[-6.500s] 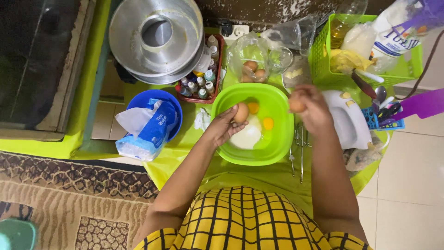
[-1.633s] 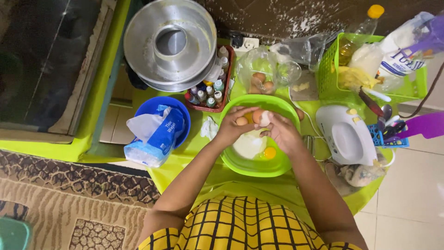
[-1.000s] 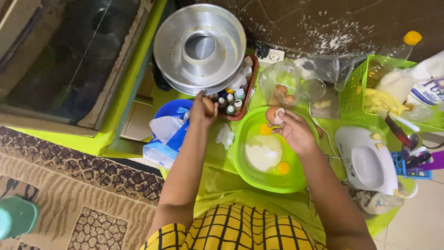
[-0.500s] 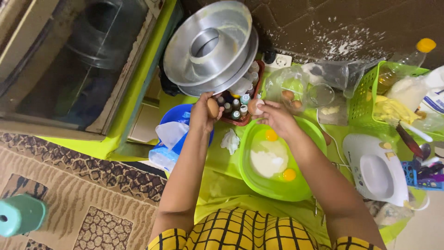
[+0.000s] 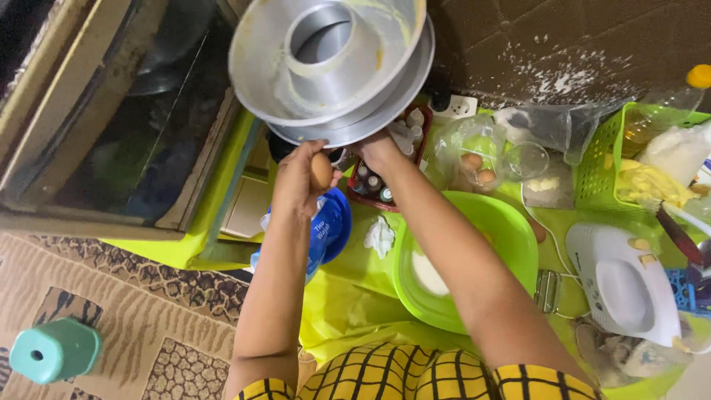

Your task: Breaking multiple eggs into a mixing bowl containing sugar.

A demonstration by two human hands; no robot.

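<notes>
My left hand (image 5: 300,181) is raised over the blue bowl (image 5: 335,231) and grips a brown eggshell (image 5: 321,170) in its fingertips. My right hand (image 5: 379,152) reaches further back, over the red tray of small bottles (image 5: 374,185). Its fingers are tucked under the rim of the big metal ring pan (image 5: 326,67), so what they hold is hidden. My right forearm crosses the green mixing bowl (image 5: 485,222), which holds white flour (image 5: 428,272).
A clear bag of brown eggs (image 5: 474,167) and a glass (image 5: 527,159) stand behind the bowl. A white hand mixer (image 5: 622,285) and a green basket (image 5: 601,167) lie to the right. An oven (image 5: 126,126) is at the left. A teal object (image 5: 55,350) stands on the carpet.
Both hands have left the green bowl and moved up and left. The left carries the eggshell over the blue bowl and the right goes under the ring pan. The view has swung left and closer.
</notes>
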